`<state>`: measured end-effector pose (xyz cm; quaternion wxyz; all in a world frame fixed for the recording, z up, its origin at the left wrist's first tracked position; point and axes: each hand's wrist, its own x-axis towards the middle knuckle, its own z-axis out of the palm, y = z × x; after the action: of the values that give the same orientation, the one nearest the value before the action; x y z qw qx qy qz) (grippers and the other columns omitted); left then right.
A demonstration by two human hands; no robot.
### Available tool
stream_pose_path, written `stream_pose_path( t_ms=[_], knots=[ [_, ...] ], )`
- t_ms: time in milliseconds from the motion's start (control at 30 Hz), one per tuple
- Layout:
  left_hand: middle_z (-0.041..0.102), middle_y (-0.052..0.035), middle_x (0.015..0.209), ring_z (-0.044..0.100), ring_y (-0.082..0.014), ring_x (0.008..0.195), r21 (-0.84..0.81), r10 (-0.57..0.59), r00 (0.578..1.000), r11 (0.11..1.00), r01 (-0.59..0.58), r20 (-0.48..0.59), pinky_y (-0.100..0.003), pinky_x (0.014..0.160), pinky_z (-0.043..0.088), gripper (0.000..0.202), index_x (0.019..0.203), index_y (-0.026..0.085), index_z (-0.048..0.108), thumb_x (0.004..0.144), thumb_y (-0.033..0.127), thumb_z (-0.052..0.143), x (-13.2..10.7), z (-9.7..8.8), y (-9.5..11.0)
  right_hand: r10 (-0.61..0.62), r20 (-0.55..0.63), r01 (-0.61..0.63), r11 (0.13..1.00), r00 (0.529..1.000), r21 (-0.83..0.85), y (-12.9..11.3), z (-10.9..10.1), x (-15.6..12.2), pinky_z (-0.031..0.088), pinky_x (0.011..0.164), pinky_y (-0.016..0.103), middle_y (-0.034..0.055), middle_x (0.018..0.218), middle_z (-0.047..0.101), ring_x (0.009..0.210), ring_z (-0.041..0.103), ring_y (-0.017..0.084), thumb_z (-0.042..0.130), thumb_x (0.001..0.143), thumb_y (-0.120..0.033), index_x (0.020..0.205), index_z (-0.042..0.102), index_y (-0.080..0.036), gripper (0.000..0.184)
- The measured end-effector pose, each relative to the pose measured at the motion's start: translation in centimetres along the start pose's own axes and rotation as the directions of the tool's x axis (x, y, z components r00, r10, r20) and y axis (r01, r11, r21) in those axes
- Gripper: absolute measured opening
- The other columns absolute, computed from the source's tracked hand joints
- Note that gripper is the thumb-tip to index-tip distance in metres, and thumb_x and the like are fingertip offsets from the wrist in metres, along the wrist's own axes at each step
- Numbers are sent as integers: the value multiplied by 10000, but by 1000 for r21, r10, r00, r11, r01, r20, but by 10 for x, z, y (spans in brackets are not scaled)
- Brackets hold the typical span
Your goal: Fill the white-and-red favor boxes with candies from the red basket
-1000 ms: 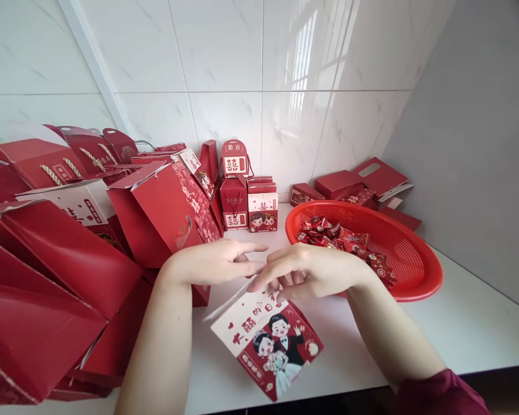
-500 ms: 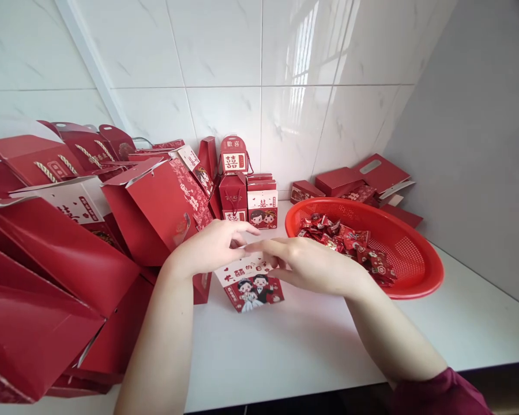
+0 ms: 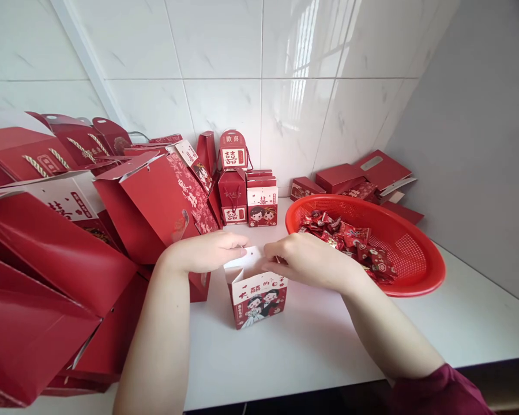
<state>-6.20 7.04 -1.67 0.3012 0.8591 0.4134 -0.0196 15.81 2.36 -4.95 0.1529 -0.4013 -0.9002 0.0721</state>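
Observation:
A small red-and-white paper gift box (image 3: 259,308) with a cartoon couple on its front stands on the white table, its top open and the white inside showing. My left hand (image 3: 207,252) pinches the box's back upper edge between thumb and fingers. From the other side my right hand (image 3: 309,259) has its fingers curled at the box's right upper edge, where the fingertips are partly hidden. Close by on the right is a red plastic basket (image 3: 424,271) with wrapped candies (image 3: 354,236) in it.
Many red gift boxes (image 3: 147,196) crowd the left side. Stacked small boxes (image 3: 233,190) stand against the tiled wall (image 3: 225,46), beside another cartoon box (image 3: 263,207). Flat red cartons (image 3: 341,178) lie behind the basket. A grey panel (image 3: 480,155) borders the table on the right.
The top of the gift box, earlier covered by my hands, now shows spread open. My hands have moved slightly apart, and the box stands more upright and a little nearer.

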Motion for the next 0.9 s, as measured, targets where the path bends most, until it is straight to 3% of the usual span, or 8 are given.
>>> stream_pose_path(
  t_ms=[133, 200, 267, 400, 467, 567, 667, 900],
  knots=[
    [658, -32, 980, 602, -193, 908, -39, 10, 1000, 999, -10, -5, -268, 762, 444, 284, 929, 207, 630, 922, 386, 409, 8, 4, -5, -3, -14, 3, 1000, 1000, 18, 2, -3, -1, 293, 551, 234, -26, 687, 617, 585, 483, 108, 560, 925, -305, 986, 619, -210, 128],
    [662, -35, 1084, 607, -191, 978, -88, 43, 997, 995, -48, -59, -268, 805, 459, 251, 1050, 224, 625, 897, 334, 459, 13, 6, -3, -10, -33, 11, 1000, 999, 29, 3, -5, -2, 314, 571, 231, -15, 771, 643, 630, 523, 116, 562, 924, -291, 1088, 604, -227, 181],
    [649, -32, 1149, 601, -184, 1035, -75, 128, 979, 987, -142, -160, -268, 847, 465, 283, 1108, 238, 616, 841, 254, 523, 16, 7, 1, -20, -34, 21, 999, 999, 30, 2, -6, -2, 334, 591, 231, 0, 831, 646, 667, 551, 120, 546, 938, -302, 1063, 632, -238, 165],
    [672, -33, 978, 617, -180, 893, 125, 231, 929, 971, -203, -290, -262, 750, 466, 174, 874, 214, 707, 773, 216, 565, 15, 9, 10, -12, -41, 13, 1000, 999, 11, 2, -6, -3, 343, 592, 234, 9, 862, 631, 691, 563, 121, 541, 943, -306, 996, 681, -248, 160],
    [653, -19, 783, 583, -147, 692, 129, 195, 944, 978, -165, -266, -240, 594, 413, 165, 743, 210, 714, 784, 250, 559, 10, 11, 12, -5, -27, 6, 1000, 1000, 23, 3, -5, -3, 352, 597, 241, 7, 862, 640, 702, 574, 126, 557, 936, -315, 1026, 684, -254, 167],
    [513, 9, 545, 404, -101, 474, 88, 124, 974, 990, -109, -188, -251, 459, 248, 286, 596, 208, 667, 823, 327, 540, 2, 16, 15, 8, 4, -8, 998, 1000, 58, 5, -4, -3, 386, 637, 254, 14, 877, 667, 746, 599, 138, 588, 920, -323, 1027, 695, -248, 169],
    [425, 18, 496, 284, -98, 439, 99, 59, 988, 994, -45, -145, -283, 458, 169, 338, 539, 214, 629, 826, 364, 530, 0, 19, 19, 33, 8, -34, 997, 999, 76, 7, -4, -2, 405, 656, 267, 28, 903, 690, 759, 605, 149, 620, 898, -322, 1034, 694, -221, 184],
    [338, 19, 468, 275, -118, 456, 201, -31, 990, 978, 59, -136, -292, 480, 193, 273, 435, 205, 432, 696, 195, 516, 15, 27, 30, 48, 28, -49, 996, 998, 73, 6, -2, 1, 421, 683, 274, 25, 941, 694, 804, 617, 166, 624, 893, -308, 1088, 671, -226, 217]
  ],
)
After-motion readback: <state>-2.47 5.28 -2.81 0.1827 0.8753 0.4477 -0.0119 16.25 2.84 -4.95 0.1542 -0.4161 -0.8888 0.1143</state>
